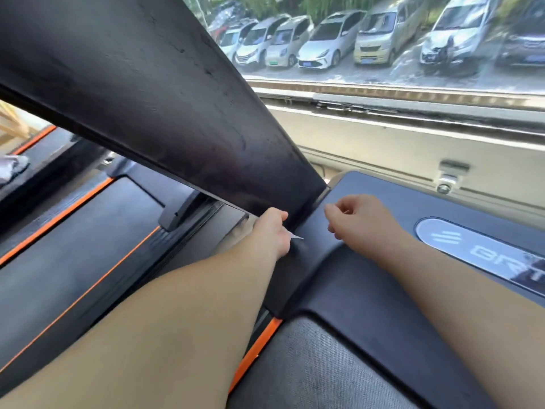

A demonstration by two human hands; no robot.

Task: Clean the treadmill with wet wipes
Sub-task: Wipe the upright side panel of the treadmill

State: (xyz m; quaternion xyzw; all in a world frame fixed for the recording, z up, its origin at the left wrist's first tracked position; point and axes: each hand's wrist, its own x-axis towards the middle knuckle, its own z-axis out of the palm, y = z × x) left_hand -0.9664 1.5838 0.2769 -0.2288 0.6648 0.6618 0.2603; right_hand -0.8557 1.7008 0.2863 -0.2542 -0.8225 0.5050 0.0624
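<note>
Where left hand [272, 231] grips, wipe [295, 236] corner beneath fingers

Treadmill upright [165, 93]: black, matt, faintly scuffed, at 11 o'clock.
Motor cover [368, 278]: smooth dark plastic, soft sheen, at 4 o'clock.
Logo badge [477, 252]: glossy, reflective, at 3 o'clock.
Running belt [318, 367]: finely textured, rubbery-looking, matt, at 6 o'clock.
Side trim [256, 349]: smooth orange plastic.
Wipe [295, 236]: thin white corner, material unclear.
</note>
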